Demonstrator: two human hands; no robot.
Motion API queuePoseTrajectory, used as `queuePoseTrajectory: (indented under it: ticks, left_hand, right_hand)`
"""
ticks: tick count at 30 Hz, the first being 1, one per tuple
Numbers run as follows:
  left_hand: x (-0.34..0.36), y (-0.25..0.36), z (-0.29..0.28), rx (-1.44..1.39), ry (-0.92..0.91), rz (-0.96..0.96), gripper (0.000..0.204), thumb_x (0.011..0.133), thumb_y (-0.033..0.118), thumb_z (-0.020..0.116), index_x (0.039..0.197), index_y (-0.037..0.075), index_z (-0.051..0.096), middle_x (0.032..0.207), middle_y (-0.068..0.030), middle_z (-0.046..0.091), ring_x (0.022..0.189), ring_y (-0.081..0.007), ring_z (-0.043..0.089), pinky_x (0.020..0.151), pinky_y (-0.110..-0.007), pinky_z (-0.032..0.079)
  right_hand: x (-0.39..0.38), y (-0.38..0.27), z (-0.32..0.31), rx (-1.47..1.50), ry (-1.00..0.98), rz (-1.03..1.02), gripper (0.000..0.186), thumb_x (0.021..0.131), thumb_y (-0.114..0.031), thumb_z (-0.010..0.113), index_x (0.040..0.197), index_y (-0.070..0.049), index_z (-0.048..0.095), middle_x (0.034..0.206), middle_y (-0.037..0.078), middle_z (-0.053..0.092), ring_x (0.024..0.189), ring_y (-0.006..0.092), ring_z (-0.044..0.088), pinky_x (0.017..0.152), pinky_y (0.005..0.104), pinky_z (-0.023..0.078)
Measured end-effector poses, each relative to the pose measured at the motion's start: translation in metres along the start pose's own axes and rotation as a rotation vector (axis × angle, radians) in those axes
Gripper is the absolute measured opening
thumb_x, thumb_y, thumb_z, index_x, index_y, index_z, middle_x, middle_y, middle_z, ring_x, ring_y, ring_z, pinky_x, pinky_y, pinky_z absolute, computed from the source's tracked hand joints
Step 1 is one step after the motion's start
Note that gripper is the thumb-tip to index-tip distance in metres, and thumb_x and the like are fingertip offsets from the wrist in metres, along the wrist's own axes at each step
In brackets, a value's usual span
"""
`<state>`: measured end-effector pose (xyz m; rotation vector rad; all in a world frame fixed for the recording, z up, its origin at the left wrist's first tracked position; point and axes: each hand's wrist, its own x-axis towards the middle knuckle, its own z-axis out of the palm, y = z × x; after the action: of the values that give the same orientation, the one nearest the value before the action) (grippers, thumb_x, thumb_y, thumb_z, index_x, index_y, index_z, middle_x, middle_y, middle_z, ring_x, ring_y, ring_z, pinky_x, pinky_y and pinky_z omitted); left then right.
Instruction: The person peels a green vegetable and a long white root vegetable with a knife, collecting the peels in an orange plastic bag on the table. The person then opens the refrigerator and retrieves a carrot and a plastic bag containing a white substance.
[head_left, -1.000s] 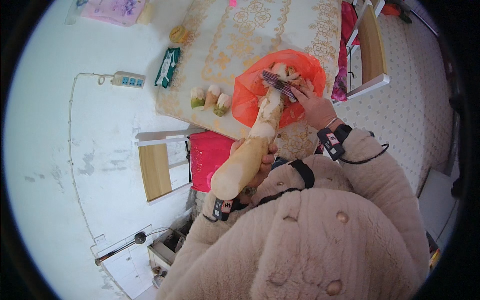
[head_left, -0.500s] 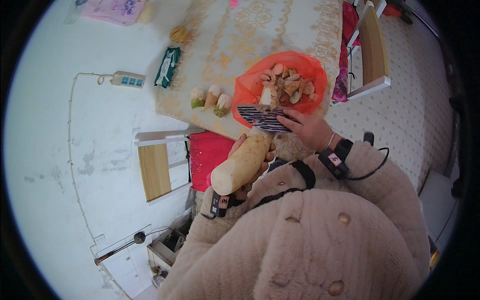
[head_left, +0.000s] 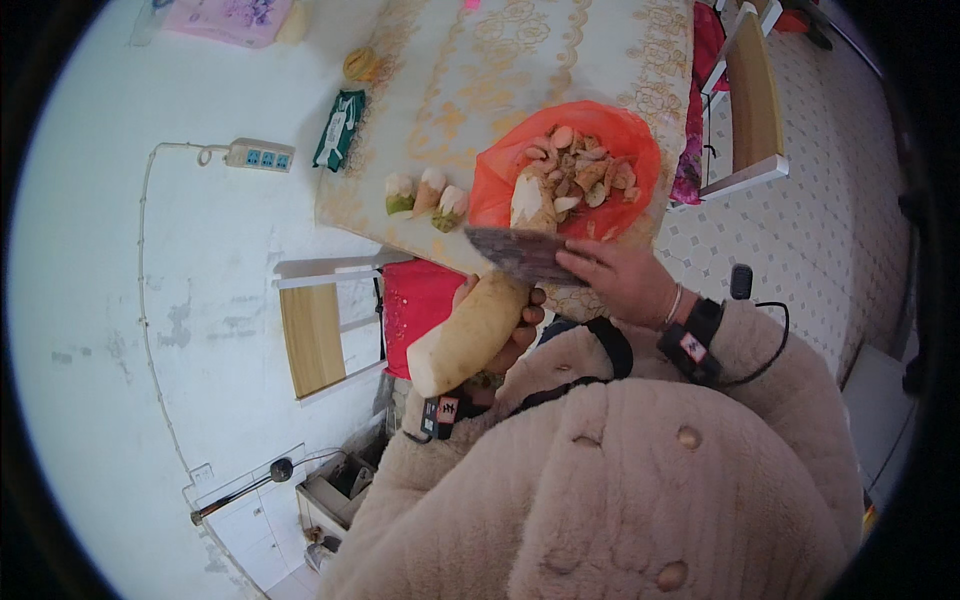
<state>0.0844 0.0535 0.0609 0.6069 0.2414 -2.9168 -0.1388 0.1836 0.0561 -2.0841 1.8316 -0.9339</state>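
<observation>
A long pale radish (head_left: 465, 335) is tilted in front of my chest. My left hand (head_left: 522, 328) is wrapped round it from beneath. The fingers of my right hand (head_left: 628, 280) are closed on a wide-bladed kitchen knife (head_left: 512, 252), whose handle is hidden. Its blade crosses the radish toward the far end and looks smeared by motion. Beyond the blade, the radish's whittled white tip (head_left: 530, 202) points over an open red plastic bag (head_left: 490, 190). Peelings and cut scraps (head_left: 598, 172) fill the bag.
Left of the bag, three cut radish ends (head_left: 400, 193) stand on the patterned tablecloth (head_left: 440, 125). Behind them lie a green packet (head_left: 340, 130) and a yellow round container (head_left: 360, 64). Chairs stand at the left (head_left: 312, 340) and right (head_left: 755, 100); a power strip (head_left: 260, 156) hangs on the wall.
My right hand and the knife have moved slightly nearer to me, and the blade has tilted. The radish has shifted a little left, with more of its white tip showing beyond the blade.
</observation>
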Motion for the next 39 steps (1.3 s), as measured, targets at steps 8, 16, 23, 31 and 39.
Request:
queuePoseTrajectory:
  ticks: [8, 16, 23, 31, 39]
  left_hand:
    - [0.015, -0.001, -0.012, 0.013, -0.265, -0.184, 0.080, 0.089, 0.058, 0.049, 0.140, -0.001, 0.030, 0.121, -0.0259, 0.049, 0.102, -0.0370, 0.058, 0.075, -0.040, 0.058]
    - [0.004, -0.006, 0.024, 0.104, -0.129, -0.192, 0.075, 0.089, 0.049, 0.052, 0.138, -0.004, 0.033, 0.120, -0.0246, 0.056, 0.105, -0.0372, 0.061, 0.080, -0.044, 0.057]
    - [0.018, 0.024, 0.051, 0.791, 0.066, -0.248, 0.071, 0.081, 0.024, 0.063, 0.139, 0.001, 0.029, 0.125, -0.0193, 0.052, 0.109, -0.0300, 0.058, 0.083, -0.041, 0.054]
    - [0.031, 0.035, 0.045, 1.261, 0.209, -0.424, 0.069, 0.071, 0.016, 0.070, 0.129, 0.005, 0.035, 0.099, -0.0101, 0.058, 0.083, -0.0225, 0.063, 0.072, -0.037, 0.055]
    - [0.005, 0.021, 0.023, 1.514, 0.024, -0.303, 0.075, 0.070, 0.018, 0.076, 0.132, 0.002, 0.036, 0.108, -0.0092, 0.057, 0.089, -0.0174, 0.061, 0.078, -0.034, 0.053]
  right_hand:
    - [0.002, 0.001, -0.020, -0.033, 0.002, -0.057, 0.051, 0.083, -0.012, 0.059, 0.133, -0.018, 0.050, 0.128, 0.014, 0.054, 0.096, 0.0268, 0.065, 0.072, 0.0349, 0.055]
    - [0.012, 0.047, -0.010, -0.154, -0.036, 0.155, 0.054, 0.082, -0.006, 0.055, 0.135, -0.019, 0.048, 0.130, 0.006, 0.054, 0.086, 0.0246, 0.066, 0.066, 0.0350, 0.054]
    - [0.022, 0.042, -0.012, -0.197, -0.020, 0.081, 0.054, 0.082, -0.006, 0.053, 0.134, -0.021, 0.049, 0.130, 0.006, 0.054, 0.076, 0.0240, 0.067, 0.062, 0.0335, 0.054]
    - [0.012, 0.042, 0.006, -0.305, -0.014, 0.036, 0.048, 0.083, -0.014, 0.055, 0.131, -0.021, 0.052, 0.127, 0.009, 0.054, 0.069, 0.0211, 0.066, 0.057, 0.0322, 0.055]
    - [0.011, 0.066, 0.000, -0.306, -0.195, 0.508, 0.059, 0.081, -0.010, 0.055, 0.138, -0.015, 0.043, 0.126, 0.012, 0.052, 0.082, 0.0305, 0.065, 0.065, 0.0403, 0.054]
